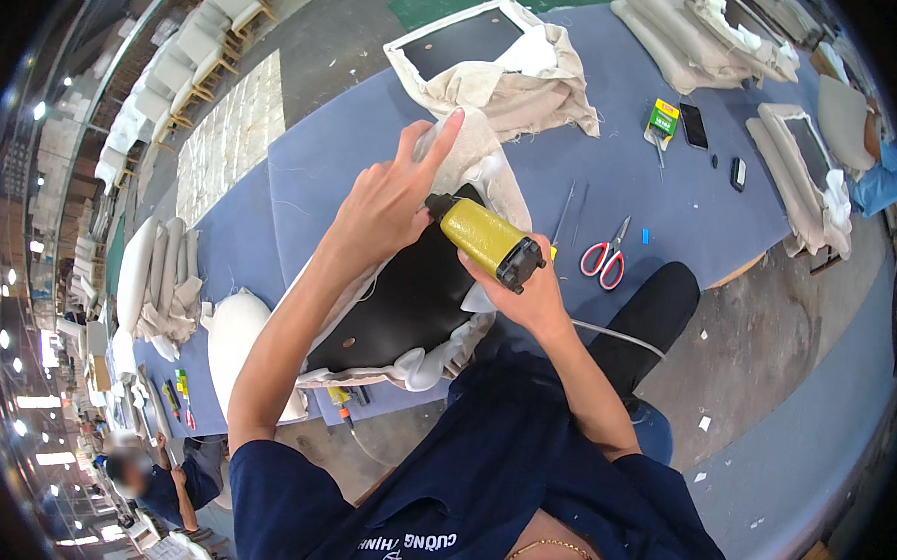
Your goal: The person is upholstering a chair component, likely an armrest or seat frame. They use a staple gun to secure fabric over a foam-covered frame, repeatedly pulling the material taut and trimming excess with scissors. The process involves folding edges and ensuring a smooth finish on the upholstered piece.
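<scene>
My right hand grips a yellow-bodied air staple gun, its black nose angled toward the far left edge of a cushion panel. The panel has a black backing and beige fabric folded over its rim, with white padding showing. My left hand is at the panel's far corner, close to the gun's nose. Thumb and forefinger press on the fabric there; the other fingers are mostly hidden. Red-handled snips and a thin screwdriver-like tool lie right of the gun.
Another beige-covered panel lies at the far side of the blue-covered table. Farther right are a green-yellow box, a phone and stacked cushions. A pale hose runs near my right forearm. A co-worker is at the lower left.
</scene>
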### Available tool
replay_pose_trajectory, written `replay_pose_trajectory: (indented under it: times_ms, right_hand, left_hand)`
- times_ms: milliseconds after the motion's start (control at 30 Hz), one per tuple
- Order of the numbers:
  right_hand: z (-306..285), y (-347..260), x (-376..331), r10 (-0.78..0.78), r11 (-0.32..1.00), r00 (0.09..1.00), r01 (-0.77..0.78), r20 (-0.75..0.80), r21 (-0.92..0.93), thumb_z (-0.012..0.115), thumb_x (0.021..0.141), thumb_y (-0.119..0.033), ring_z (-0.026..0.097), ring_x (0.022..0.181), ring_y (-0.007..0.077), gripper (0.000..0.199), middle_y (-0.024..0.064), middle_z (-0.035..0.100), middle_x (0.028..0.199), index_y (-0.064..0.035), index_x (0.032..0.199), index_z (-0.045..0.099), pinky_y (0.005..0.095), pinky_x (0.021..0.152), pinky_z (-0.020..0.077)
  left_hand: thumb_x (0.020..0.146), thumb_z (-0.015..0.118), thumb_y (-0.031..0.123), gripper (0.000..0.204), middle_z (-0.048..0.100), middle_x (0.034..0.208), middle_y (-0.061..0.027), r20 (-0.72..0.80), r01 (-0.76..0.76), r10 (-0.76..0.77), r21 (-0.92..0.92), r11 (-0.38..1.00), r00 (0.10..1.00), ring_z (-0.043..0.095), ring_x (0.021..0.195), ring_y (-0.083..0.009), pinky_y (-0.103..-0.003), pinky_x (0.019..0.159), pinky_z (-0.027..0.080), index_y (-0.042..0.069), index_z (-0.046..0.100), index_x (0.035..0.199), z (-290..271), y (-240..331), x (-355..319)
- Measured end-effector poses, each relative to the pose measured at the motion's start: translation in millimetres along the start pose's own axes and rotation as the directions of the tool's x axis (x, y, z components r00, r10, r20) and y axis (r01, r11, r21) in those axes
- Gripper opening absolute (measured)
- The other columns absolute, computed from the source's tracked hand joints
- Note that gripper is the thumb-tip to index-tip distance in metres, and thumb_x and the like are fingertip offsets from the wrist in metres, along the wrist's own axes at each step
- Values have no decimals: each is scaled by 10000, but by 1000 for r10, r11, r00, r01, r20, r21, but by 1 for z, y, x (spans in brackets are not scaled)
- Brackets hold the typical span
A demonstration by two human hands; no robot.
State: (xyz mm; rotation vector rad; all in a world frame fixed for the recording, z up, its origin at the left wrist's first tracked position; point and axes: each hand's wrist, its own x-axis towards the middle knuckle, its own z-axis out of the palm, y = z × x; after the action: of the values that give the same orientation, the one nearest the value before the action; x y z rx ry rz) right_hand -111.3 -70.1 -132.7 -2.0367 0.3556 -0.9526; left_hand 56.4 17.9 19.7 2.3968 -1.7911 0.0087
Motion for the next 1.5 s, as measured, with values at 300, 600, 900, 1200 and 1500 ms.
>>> replay_pose_trajectory:
  times_ms: [300, 600, 900, 1200, 1500]
  right_hand:
    - [-44, -29, -10, 370, 789, 917, -395, 148, 470, 817, 881, -139, 683, 1010, 145, 372, 69, 737, 1117, -5, 1201, 683, 318, 893, 537]
    - [-55, -32, -48, 297, 873, 953, -246, -59, 422, 860, 832, -187, 740, 870, 186, 323, 80, 769, 978, -9, 1071, 735, 311, 800, 537]
    - [-81, -29, 5, 104, 993, 994, -102, -41, 52, 838, 720, -109, 654, 934, 311, 434, 109, 731, 1025, -50, 1133, 718, 383, 849, 463]
    - [-43, 2, 37, 35, 998, 999, -35, -4, 58, 845, 634, -102, 684, 950, 367, 533, 194, 731, 960, -4, 1133, 687, 428, 857, 508]
    - [-63, -5, 78, 180, 849, 961, -259, 209, 460, 830, 855, -189, 710, 945, 176, 320, 87, 758, 1004, -8, 1099, 728, 315, 856, 533]
  left_hand:
    - [1034, 565, 387, 712, 452, 1545, -149, 270, 217, 91, -899, 381, 959, 579, 1281, -264, -378, 1077, 464, 102, 267, 1614, 1, -72, 9]
    - [1091, 344, 525, 640, 545, 1463, -76, 574, 574, 19, -817, -57, 819, 564, 1246, -164, -327, 1060, 457, 82, 409, 1548, 41, -6, -5]
    - [1072, 313, 603, 713, 549, 1443, -94, 546, 569, -212, -820, 64, 810, 548, 1248, -178, -319, 1086, 415, 64, 450, 1517, 25, 5, 29]
    - [1092, 257, 542, 667, 454, 1514, -279, 152, 284, -241, -576, 767, 959, 402, 1436, -422, -425, 1188, 292, 73, 305, 1564, 27, -27, 9]
    - [1047, 529, 238, 607, 574, 1313, -249, -116, 256, -257, -22, 966, 959, 639, 1029, -466, -495, 867, 503, 141, 282, 1592, 28, 12, 8]
